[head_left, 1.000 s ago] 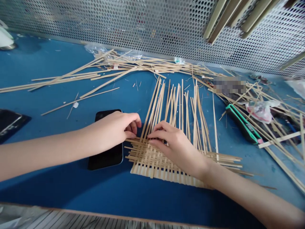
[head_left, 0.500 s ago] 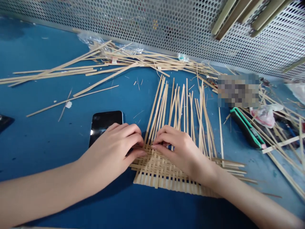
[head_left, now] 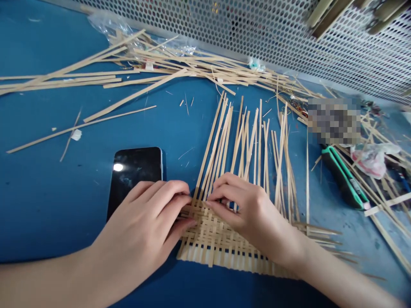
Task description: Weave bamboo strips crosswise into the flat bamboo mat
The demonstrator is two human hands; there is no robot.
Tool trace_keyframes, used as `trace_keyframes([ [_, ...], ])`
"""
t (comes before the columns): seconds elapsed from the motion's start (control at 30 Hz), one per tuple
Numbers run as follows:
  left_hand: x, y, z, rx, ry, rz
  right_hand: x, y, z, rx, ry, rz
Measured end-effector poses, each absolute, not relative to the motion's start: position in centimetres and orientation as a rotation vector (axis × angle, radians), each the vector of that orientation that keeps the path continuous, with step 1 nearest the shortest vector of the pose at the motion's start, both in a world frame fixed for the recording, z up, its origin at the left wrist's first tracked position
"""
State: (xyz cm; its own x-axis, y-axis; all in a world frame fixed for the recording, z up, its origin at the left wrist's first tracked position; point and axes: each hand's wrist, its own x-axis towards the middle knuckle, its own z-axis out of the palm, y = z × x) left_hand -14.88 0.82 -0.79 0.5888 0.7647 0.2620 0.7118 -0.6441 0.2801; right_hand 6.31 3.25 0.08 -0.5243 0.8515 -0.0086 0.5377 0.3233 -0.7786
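Observation:
A partly woven mat of pale flat strips (head_left: 221, 233) lies on the blue table, its long upright strips (head_left: 213, 149) fanning away from me. At its upper left corner, my left hand (head_left: 154, 218) has its thumb and fingers closed on the ends of the crosswise strips. My right hand (head_left: 244, 209) pinches at the weave's upper edge just to the right, thumb and forefinger together at the base of the upright strips. Both sets of fingertips nearly meet, and they hide part of the edge. The right forearm covers the mat's right part.
Behind my left hand lies a black phone (head_left: 136, 169). A green and black cutter (head_left: 345, 177) rests at right beside plastic scraps (head_left: 370, 160). Loose strips (head_left: 135, 81) and clear plastic (head_left: 109, 25) lie along a perforated metal panel (head_left: 263, 32) at the back.
The view has shifted and come slightly nearer, showing more of the phone. Both hands stay at the same edge of the weave, with little change in their grip.

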Motion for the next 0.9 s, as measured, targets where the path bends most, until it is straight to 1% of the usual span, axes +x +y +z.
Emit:
trace_keyframes([
  [0.33, -15.15, 0.50, -0.90, 2.863, 1.120, 0.596, 6.33, 3.19, 0.04, -1.277, -2.197, 1.078],
  [0.67, -15.31, 0.55, -0.88, 2.814, 1.225, 0.547, 6.51, 3.64, 0.29, -1.324, -2.031, 1.239],
  [0.9, -15.26, 0.53, -0.86, 2.750, 1.248, 0.530, 6.54, 3.66, 0.09, -1.325, -2.018, 1.240],
])
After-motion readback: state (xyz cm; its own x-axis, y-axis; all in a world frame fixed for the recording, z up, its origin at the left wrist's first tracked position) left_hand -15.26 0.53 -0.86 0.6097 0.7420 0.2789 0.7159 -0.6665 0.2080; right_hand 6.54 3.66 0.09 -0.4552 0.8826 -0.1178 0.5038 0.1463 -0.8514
